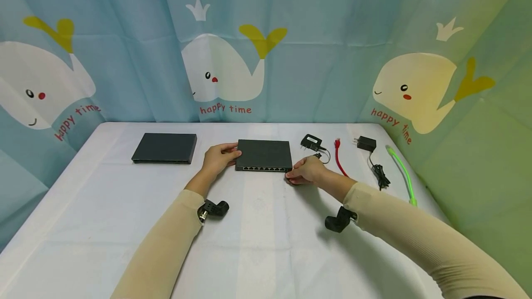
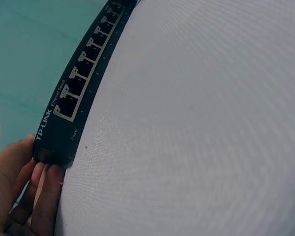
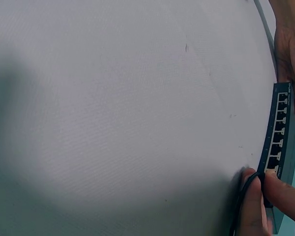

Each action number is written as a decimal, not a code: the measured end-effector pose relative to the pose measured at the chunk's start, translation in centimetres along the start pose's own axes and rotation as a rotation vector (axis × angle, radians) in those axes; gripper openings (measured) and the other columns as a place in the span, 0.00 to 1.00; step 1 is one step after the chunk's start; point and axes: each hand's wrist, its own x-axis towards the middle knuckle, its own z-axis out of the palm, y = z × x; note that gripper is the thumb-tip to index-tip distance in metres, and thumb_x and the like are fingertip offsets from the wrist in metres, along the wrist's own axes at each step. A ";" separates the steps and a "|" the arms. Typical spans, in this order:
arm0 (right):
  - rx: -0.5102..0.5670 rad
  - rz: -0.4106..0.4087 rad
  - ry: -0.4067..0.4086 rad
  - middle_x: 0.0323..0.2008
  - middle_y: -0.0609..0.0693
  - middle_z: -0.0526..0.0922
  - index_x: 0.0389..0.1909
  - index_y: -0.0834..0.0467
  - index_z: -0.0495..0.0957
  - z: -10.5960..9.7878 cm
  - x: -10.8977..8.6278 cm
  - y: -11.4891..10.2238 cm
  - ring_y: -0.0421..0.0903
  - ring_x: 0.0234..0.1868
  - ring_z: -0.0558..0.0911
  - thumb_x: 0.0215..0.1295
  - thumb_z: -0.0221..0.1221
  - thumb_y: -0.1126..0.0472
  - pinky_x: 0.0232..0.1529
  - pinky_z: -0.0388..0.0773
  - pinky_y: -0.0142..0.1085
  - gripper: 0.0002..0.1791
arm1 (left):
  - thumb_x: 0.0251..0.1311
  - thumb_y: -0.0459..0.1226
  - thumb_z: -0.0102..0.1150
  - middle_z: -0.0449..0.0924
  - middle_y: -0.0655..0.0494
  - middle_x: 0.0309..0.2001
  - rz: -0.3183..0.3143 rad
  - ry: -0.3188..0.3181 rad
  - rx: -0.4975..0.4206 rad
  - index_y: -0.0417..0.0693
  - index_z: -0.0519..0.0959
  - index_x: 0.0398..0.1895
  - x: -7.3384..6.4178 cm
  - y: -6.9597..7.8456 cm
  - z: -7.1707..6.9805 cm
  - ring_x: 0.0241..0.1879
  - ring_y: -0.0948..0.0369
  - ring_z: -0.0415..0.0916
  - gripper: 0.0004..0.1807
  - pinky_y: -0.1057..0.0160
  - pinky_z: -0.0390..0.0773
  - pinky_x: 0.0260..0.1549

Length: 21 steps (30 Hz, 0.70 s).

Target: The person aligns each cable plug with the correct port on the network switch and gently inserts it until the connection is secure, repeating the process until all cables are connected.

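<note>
A black TP-LINK Ethernet switch point(image 1: 264, 153) lies at the middle of the table, its row of ports point(image 2: 83, 66) facing the person. My left hand point(image 1: 218, 158) grips its left end, thumb along the upper edge and fingers against the end in the left wrist view. At the front right corner, my right hand point(image 1: 306, 170) pinches a thin black cable point(image 3: 239, 201) between thumb and fingers, right by the last port. The cable bends away from the switch beneath the fingers; its tip is hidden by them.
A second flat black box point(image 1: 165, 148) lies on the white table point(image 1: 257, 234) to the left. Rightward lie a black power adapter point(image 1: 311, 142), a red network cable point(image 1: 338, 158), another adapter point(image 1: 366, 143) with a bundled cord point(image 1: 380, 175), and a green cable point(image 1: 402, 170). A whale-print curtain point(image 1: 316, 59) hangs behind.
</note>
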 end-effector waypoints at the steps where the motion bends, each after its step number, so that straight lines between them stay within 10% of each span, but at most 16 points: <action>1: 0.012 0.003 0.000 0.27 0.53 0.80 0.46 0.71 0.69 0.0 0.1 0.0 0.39 0.21 0.83 0.58 0.65 0.77 0.27 0.85 0.29 0.18 | 0.62 0.39 0.67 0.80 0.46 0.54 0.000 0.000 0.000 0.49 0.78 0.62 0.0 0.0 0.0 0.47 0.54 0.83 0.24 0.64 0.86 0.43; 10: -0.008 0.004 -0.045 0.29 0.54 0.83 0.62 0.71 0.66 -0.1 0.1 0.0 0.42 0.28 0.84 0.54 0.66 0.80 0.32 0.86 0.33 0.34 | 0.61 0.38 0.67 0.80 0.46 0.54 -0.012 0.001 -0.009 0.48 0.79 0.62 0.0 -0.1 0.0 0.46 0.56 0.83 0.24 0.66 0.86 0.42; 21: -0.012 -0.029 -0.035 0.30 0.57 0.83 0.59 0.73 0.66 0.1 0.1 0.1 0.43 0.30 0.85 0.57 0.63 0.81 0.36 0.87 0.35 0.28 | 0.62 0.39 0.67 0.80 0.48 0.55 -0.056 -0.022 -0.034 0.50 0.78 0.62 0.2 0.1 -0.2 0.42 0.60 0.84 0.24 0.67 0.86 0.38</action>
